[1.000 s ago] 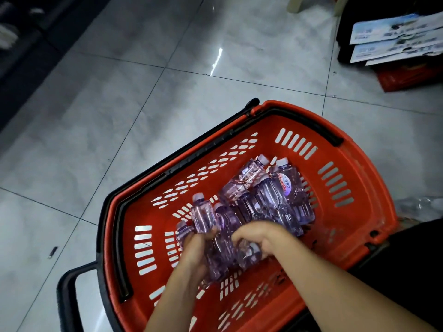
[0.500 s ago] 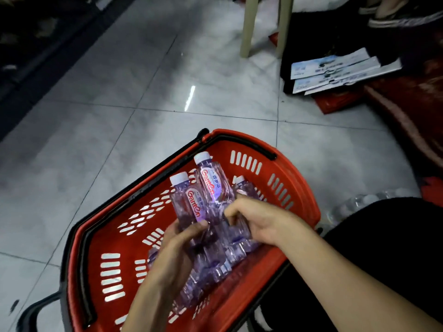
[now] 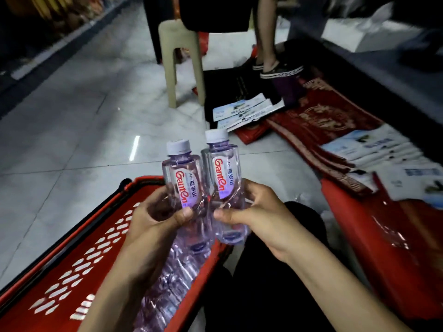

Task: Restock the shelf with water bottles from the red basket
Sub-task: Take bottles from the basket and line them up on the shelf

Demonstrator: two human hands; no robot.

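Note:
My left hand (image 3: 155,219) grips a clear purple-tinted water bottle (image 3: 181,173) with a white cap and a red Ganten label, held upright. My right hand (image 3: 259,212) grips a second bottle (image 3: 223,168) of the same kind, upright and touching the first. Both bottles are raised above the far rim of the red basket (image 3: 72,248), which sits on the floor at the lower left. Several more bottles (image 3: 175,279) lie in the basket under my left forearm.
Grey floor tiles (image 3: 72,130) stretch ahead and left. A beige plastic stool (image 3: 182,56) stands ahead, with a person's sandalled feet (image 3: 278,68) beside it. Red mats (image 3: 323,116), stacked leaflets (image 3: 247,111) and white packets (image 3: 383,149) cover the floor at right. A dark shelf base (image 3: 36,51) runs along the left.
Both hands closed on bottles down in the basket and lifted them up and out. My view tilted up from the basket floor toward the stool and mats.

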